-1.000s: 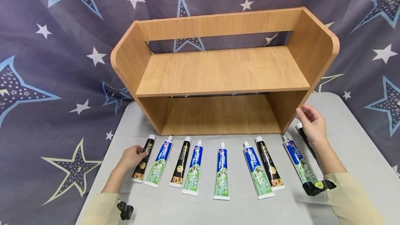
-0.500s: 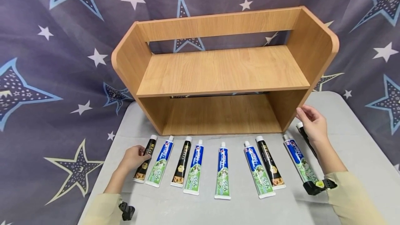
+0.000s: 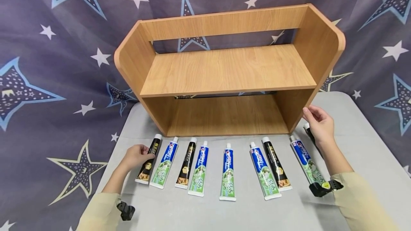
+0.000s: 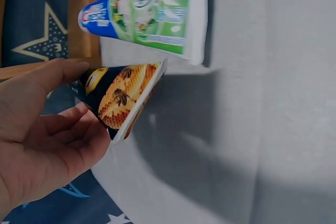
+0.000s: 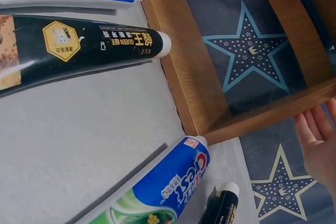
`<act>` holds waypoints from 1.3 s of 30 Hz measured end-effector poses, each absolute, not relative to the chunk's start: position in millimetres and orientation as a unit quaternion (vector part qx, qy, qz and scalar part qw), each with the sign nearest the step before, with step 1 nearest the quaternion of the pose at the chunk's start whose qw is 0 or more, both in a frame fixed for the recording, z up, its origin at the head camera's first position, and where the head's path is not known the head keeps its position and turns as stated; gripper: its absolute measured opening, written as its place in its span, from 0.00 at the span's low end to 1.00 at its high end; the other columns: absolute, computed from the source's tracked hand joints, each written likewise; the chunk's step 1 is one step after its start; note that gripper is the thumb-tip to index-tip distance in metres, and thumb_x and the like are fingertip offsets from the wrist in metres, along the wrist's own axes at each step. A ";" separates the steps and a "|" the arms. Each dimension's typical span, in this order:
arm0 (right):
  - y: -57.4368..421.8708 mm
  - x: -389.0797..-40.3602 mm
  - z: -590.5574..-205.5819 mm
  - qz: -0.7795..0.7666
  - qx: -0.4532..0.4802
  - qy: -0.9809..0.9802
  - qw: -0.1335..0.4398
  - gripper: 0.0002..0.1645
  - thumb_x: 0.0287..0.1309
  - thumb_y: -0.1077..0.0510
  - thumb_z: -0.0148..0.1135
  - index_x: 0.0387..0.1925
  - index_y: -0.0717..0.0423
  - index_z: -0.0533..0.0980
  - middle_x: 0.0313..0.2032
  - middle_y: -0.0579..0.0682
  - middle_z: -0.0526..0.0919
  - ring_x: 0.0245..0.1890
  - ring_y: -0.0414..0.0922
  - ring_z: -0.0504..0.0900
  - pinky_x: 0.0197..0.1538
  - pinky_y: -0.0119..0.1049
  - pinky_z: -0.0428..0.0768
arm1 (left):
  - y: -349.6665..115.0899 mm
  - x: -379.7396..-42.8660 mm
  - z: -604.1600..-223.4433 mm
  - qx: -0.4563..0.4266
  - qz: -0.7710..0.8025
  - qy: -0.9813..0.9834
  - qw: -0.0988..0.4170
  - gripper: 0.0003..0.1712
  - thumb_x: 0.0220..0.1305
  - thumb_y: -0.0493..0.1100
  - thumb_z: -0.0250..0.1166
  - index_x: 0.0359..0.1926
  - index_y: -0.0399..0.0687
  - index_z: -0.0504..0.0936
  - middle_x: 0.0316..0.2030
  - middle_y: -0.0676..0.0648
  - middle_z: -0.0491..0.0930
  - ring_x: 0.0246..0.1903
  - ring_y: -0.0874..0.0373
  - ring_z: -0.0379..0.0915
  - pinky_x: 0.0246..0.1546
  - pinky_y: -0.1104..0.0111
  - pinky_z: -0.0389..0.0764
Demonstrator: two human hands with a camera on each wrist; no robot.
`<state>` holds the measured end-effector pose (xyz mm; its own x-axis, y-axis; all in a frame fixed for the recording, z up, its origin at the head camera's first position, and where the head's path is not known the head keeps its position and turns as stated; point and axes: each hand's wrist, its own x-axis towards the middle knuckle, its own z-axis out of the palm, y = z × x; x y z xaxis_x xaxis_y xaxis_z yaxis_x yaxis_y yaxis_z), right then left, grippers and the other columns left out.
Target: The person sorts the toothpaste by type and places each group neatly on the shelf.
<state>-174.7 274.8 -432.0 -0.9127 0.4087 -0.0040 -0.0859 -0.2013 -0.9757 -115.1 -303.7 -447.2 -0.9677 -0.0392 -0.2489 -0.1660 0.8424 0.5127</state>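
My left hand [image 3: 136, 158] holds a black toothpaste tube [image 3: 146, 172] at the far left of the row, thumb on one side and fingers beneath. In the left wrist view the tube [image 4: 126, 93] tilts, its honeycomb-printed crimped end off the cloth and casting a shadow. A blue-and-green Crest tube [image 3: 165, 165] lies just right of it. My right hand [image 3: 321, 126] touches the front edge of the wooden shelf's [image 3: 231, 70] right side, fingertips against the panel in the right wrist view. Under that forearm lie another Crest tube [image 3: 306, 159] and a partly hidden black tube [image 3: 309, 133].
More tubes lie across the grey cloth in front of the shelf: a black tube [image 3: 185, 165], a Crest tube [image 3: 199, 170], a middle Crest tube [image 3: 228, 174], and an overlapping pair with a black tube [image 3: 277, 165] at right. A starry curtain [image 3: 64, 117] hangs behind.
The left hand and its black toothpaste tube have risen slightly and shifted a little. The right hand stays at the shelf's side; the whole view has shifted slightly.
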 end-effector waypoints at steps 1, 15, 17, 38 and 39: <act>274.1 -175.2 -431.9 0.765 -0.135 -0.609 0.162 0.11 0.57 0.66 0.63 0.29 0.45 0.80 0.26 0.36 0.84 0.28 0.30 0.82 0.35 0.18 0.82 | -303.7 -115.6 -444.6 -0.063 0.285 0.949 0.122 0.19 0.53 0.44 0.68 0.38 0.29 0.78 0.27 0.43 0.78 0.27 0.58 0.72 0.27 0.71 0.73; 272.2 -171.6 -429.4 0.768 -0.147 -0.599 0.170 0.11 0.56 0.66 0.64 0.28 0.45 0.80 0.25 0.36 0.84 0.26 0.30 0.82 0.33 0.18 0.82 | -290.9 -111.5 -416.0 -0.095 0.449 0.856 0.238 0.25 0.61 0.45 0.62 0.51 0.27 0.72 0.38 0.44 0.81 0.34 0.62 0.78 0.42 0.64 0.85; 271.8 -171.6 -428.3 0.769 -0.149 -0.598 0.169 0.11 0.56 0.66 0.64 0.28 0.45 0.80 0.25 0.36 0.83 0.26 0.30 0.82 0.33 0.18 0.82 | -288.3 -110.6 -409.5 -0.092 0.459 0.849 0.244 0.25 0.62 0.45 0.62 0.51 0.28 0.72 0.36 0.47 0.81 0.34 0.63 0.77 0.42 0.65 0.84; 273.5 -170.6 -428.1 0.767 -0.135 -0.609 0.148 0.10 0.57 0.65 0.64 0.28 0.45 0.79 0.25 0.36 0.83 0.27 0.30 0.82 0.34 0.18 0.82 | -237.1 -118.4 -324.6 -0.043 0.493 0.823 0.279 0.26 0.64 0.46 0.58 0.55 0.31 0.68 0.35 0.55 0.76 0.36 0.64 0.73 0.46 0.70 0.81; 273.9 -170.1 -427.8 0.765 -0.133 -0.613 0.147 0.10 0.57 0.65 0.64 0.29 0.45 0.79 0.25 0.36 0.83 0.27 0.29 0.82 0.34 0.18 0.82 | -234.9 -119.3 -320.8 -0.039 0.493 0.823 0.280 0.26 0.64 0.46 0.58 0.56 0.31 0.68 0.35 0.55 0.76 0.36 0.64 0.73 0.46 0.70 0.81</act>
<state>-170.1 273.9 -427.8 -0.9213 0.3881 -0.0222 -0.0631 -0.2055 -0.9766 -119.3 -234.9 -320.8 -0.8400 0.2125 -0.4992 -0.3403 0.5102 0.7899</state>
